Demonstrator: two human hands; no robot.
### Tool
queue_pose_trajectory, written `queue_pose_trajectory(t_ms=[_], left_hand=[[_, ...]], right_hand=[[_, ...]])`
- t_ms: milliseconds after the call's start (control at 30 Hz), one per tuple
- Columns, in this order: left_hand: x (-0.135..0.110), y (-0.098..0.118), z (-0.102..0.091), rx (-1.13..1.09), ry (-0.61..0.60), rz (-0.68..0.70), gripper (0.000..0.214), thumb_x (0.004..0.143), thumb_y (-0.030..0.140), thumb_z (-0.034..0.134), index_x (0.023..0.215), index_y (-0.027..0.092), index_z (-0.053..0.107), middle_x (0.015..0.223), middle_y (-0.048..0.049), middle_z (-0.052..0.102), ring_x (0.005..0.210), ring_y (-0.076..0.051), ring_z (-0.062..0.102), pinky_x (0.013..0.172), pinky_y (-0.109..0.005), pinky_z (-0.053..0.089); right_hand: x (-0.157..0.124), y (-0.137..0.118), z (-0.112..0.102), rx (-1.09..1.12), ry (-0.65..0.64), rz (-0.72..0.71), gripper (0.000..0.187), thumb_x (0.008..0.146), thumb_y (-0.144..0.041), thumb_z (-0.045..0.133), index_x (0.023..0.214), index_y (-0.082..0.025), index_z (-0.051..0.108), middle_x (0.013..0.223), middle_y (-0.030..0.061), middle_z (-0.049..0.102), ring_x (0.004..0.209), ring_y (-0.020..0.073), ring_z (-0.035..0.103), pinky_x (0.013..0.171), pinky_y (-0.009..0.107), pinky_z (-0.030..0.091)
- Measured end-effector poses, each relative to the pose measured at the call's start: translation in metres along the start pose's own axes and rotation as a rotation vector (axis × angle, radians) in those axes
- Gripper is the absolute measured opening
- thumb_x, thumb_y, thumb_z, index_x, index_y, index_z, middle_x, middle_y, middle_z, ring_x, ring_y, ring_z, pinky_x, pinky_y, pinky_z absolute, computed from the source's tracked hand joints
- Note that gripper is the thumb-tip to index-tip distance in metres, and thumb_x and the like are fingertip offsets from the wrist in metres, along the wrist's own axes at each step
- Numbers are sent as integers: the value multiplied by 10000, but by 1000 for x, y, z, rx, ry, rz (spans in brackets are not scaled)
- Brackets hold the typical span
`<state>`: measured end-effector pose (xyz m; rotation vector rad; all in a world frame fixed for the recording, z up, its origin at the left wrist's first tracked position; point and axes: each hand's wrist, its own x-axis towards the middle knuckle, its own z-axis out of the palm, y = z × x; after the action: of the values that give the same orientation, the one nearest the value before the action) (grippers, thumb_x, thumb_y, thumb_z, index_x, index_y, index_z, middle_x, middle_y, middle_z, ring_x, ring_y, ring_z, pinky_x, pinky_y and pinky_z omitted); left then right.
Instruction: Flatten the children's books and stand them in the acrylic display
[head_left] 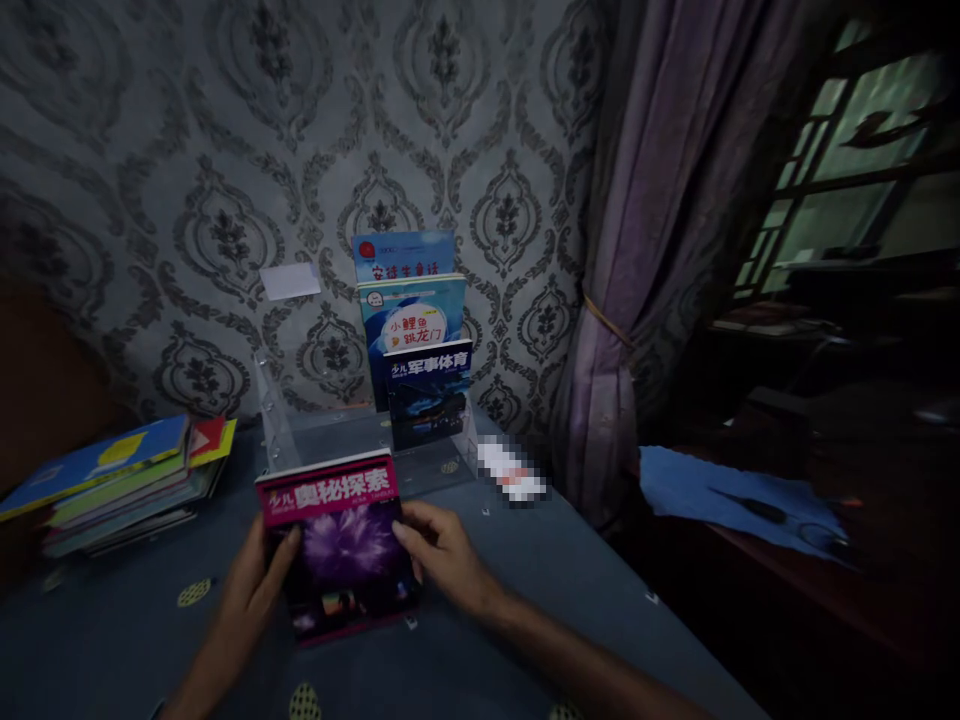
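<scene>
A book with a magenta and purple cover [345, 545] is held upright, tilted slightly back, above the blue tablecloth. My left hand [259, 575] grips its left edge, the thumb lying on the front cover. On the opposite edge, my right hand [442, 550] pinches it with the thumb in front; the other fingers are partly hidden behind. Beyond it stands a clear plastic rack [276, 420]. Along the rack's right side stand a dark blue book [429, 400], a light blue book with a white oval [414, 305] and a taller blue book [405, 250], one behind another.
A stack of books [135, 485] lies at the left of the table [525, 620]. Right of the rack is a pixelated white item [514, 470]. A tied purple curtain [607, 340] hangs by the table's right edge. Scissors [780, 520] rest on blue cloth [690, 485] farther right.
</scene>
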<state>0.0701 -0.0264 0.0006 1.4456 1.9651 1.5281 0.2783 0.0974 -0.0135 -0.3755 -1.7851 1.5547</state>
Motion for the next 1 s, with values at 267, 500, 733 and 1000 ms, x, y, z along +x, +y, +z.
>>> queue_pose_trajectory(t_ms=[267, 500, 733, 1000], left_hand=[[33, 17, -1, 104, -433, 11, 559, 881, 593, 483, 1207, 167, 640, 1102, -89, 722, 997, -272, 668, 852, -371, 553], [40, 7, 16, 567, -695, 131, 439, 965, 481, 407, 1259, 239, 624, 1128, -65, 702, 1035, -265, 648, 884, -363, 499], [-27, 27, 37, 917, -565, 403, 257, 978, 319, 460, 1153, 206, 611, 1067, -84, 602, 962, -234, 582, 807, -362, 508], [-77, 35, 57, 1069, -525, 522, 275, 943, 329, 540, 1126, 138, 613, 1154, -160, 649, 1072, -310, 591, 858, -461, 532]], right_hand=[[-2, 10, -1, 370, 5, 255, 407, 729, -511, 761, 910, -169, 638, 655, -40, 612, 486, 73, 550, 432, 179, 436], [-3, 36, -18, 85, -167, 320, 175, 745, -272, 701, 871, -163, 646, 670, -14, 651, 589, 120, 620, 494, 208, 444], [-3, 34, -18, -165, -61, 147, 130, 816, -152, 564, 857, -161, 688, 734, -1, 673, 661, 121, 616, 665, 256, 477], [-10, 32, -11, -220, -121, 77, 189, 892, -193, 521, 921, -145, 702, 795, 19, 715, 773, 142, 644, 731, 262, 471]])
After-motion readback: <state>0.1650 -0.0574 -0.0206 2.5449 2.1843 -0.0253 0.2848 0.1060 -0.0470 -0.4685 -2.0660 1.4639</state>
